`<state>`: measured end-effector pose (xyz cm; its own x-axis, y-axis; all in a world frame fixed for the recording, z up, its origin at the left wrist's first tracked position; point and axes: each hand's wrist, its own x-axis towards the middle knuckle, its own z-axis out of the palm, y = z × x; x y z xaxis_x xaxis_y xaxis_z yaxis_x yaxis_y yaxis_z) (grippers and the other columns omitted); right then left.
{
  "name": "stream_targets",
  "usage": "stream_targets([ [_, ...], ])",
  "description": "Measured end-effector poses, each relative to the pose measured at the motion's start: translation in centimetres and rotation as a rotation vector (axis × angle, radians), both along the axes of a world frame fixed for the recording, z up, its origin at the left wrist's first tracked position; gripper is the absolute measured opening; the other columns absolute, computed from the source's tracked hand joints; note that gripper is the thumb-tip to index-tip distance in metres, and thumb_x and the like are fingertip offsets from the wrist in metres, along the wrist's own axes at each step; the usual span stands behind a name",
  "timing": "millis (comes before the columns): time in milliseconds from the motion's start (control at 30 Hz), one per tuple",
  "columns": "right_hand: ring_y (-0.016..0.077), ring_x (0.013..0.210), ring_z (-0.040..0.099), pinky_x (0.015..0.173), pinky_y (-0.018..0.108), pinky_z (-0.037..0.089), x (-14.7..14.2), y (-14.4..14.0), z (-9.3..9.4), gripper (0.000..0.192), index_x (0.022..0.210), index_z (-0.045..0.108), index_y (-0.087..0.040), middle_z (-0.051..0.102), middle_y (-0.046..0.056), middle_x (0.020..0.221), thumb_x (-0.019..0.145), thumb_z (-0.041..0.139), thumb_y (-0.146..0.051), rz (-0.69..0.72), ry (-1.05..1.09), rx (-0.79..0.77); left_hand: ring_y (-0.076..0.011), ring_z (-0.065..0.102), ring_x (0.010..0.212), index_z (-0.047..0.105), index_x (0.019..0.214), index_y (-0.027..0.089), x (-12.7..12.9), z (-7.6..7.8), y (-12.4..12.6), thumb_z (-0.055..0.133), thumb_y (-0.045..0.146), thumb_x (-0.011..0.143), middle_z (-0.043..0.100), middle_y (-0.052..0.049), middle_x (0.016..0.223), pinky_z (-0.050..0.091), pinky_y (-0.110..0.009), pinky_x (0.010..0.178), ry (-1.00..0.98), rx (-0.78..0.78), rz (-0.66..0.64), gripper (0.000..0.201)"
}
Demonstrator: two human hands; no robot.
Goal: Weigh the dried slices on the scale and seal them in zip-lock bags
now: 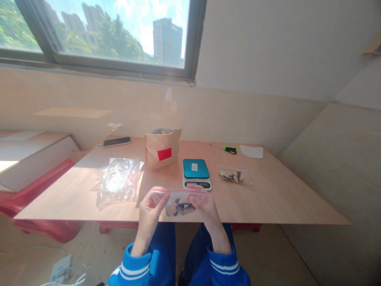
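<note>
Fingers of left hand (pixel 150 208) and right hand (pixel 205 206) pinch clear red-striped zip bag (pixel 178 202) holding brown pieces

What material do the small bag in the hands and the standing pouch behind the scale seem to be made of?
Small bag: apparently thin clear plastic, glossy; its contents show through, with a red zip strip on top. Standing pouch: likely matte brown kraft paper, creased, with a red label.

The red label (pixel 164 154) on the paper bag (pixel 162 147) is unreadable.
</note>
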<state>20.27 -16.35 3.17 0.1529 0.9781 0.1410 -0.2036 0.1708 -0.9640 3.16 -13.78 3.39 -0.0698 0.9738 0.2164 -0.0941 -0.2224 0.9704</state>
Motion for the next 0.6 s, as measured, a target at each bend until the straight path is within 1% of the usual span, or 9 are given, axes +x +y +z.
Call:
stream_targets([
  [67, 0.0185, 0.077, 0.070, 0.072, 0.030, 0.055, -0.17, -0.01, -0.02, 0.043, 0.108, 0.068, -0.023, 0.074, 0.003, 0.089, 0.071, 0.078, -0.042, 0.037, 0.016, -0.041, -0.0161, 0.061, 0.074, 0.067, 0.082, 0.017, 0.13, 0.09, -0.08, 0.073, 0.042, 0.073, 0.065, -0.002, 0.079, 0.051, -0.025, 0.067, 0.005, 0.013, -0.001, 0.027],
  [100, 0.0189, 0.078, 0.070, 0.072, 0.030, 0.056, -0.26, 0.02, -0.07, 0.042, 0.106, 0.069, -0.022, 0.074, 0.004, 0.090, 0.071, 0.078, -0.042, 0.049, 0.013, -0.058, -0.0162, 0.061, 0.075, 0.067, 0.080, 0.017, 0.22, 0.22, -0.14, 0.073, 0.041, 0.073, 0.065, -0.002, 0.080, 0.050, -0.025, 0.068, 0.008, 0.023, -0.001, 0.026],
  [167, 0.0199, 0.081, 0.070, 0.075, 0.031, 0.055, -0.45, 0.12, -0.18, 0.034, 0.097, 0.071, -0.020, 0.075, 0.005, 0.090, 0.072, 0.077, -0.043, 0.048, -0.001, -0.071, -0.0160, 0.061, 0.075, 0.067, 0.078, 0.017, 0.41, 0.56, -0.28, 0.073, 0.040, 0.073, 0.064, -0.002, 0.080, 0.050, -0.025, 0.067, 0.007, 0.041, 0.000, 0.024],
  [267, 0.0188, 0.078, 0.069, 0.073, 0.030, 0.055, -0.61, 0.20, -0.20, 0.026, 0.084, 0.071, -0.019, 0.073, 0.003, 0.082, 0.074, 0.075, -0.043, 0.008, -0.031, -0.059, -0.0157, 0.060, 0.076, 0.067, 0.077, 0.018, 0.57, 0.89, -0.38, 0.073, 0.038, 0.074, 0.063, -0.002, 0.082, 0.050, -0.024, 0.068, -0.019, 0.039, -0.019, 0.022],
  [367, 0.0170, 0.072, 0.067, 0.067, 0.027, 0.054, -0.61, 0.15, -0.09, 0.024, 0.081, 0.069, -0.020, 0.071, 0.001, 0.076, 0.075, 0.074, -0.043, -0.032, -0.054, -0.050, -0.0176, 0.062, 0.080, 0.069, 0.080, 0.017, 0.51, 0.84, -0.21, 0.073, 0.039, 0.073, 0.065, -0.004, 0.085, 0.051, -0.026, 0.071, -0.034, 0.009, -0.077, 0.024],
  [467, 0.0163, 0.068, 0.065, 0.062, 0.026, 0.053, -0.49, 0.08, -0.05, 0.025, 0.081, 0.068, -0.020, 0.069, 0.000, 0.074, 0.076, 0.072, -0.044, -0.015, -0.071, -0.056, -0.0206, 0.064, 0.085, 0.071, 0.084, 0.017, 0.35, 0.78, 0.02, 0.075, 0.040, 0.070, 0.069, -0.006, 0.088, 0.052, -0.030, 0.076, -0.020, -0.027, -0.151, 0.027],
  [600, 0.0144, 0.068, 0.062, 0.062, 0.025, 0.051, -0.35, 0.02, 0.02, 0.022, 0.078, 0.067, -0.020, 0.065, -0.002, 0.073, 0.078, 0.071, -0.041, -0.016, -0.100, -0.020, -0.0203, 0.065, 0.082, 0.072, 0.074, 0.016, 0.26, 1.01, 0.07, 0.077, 0.037, 0.068, 0.071, -0.006, 0.083, 0.052, -0.029, 0.074, -0.006, -0.038, -0.168, 0.023],
])
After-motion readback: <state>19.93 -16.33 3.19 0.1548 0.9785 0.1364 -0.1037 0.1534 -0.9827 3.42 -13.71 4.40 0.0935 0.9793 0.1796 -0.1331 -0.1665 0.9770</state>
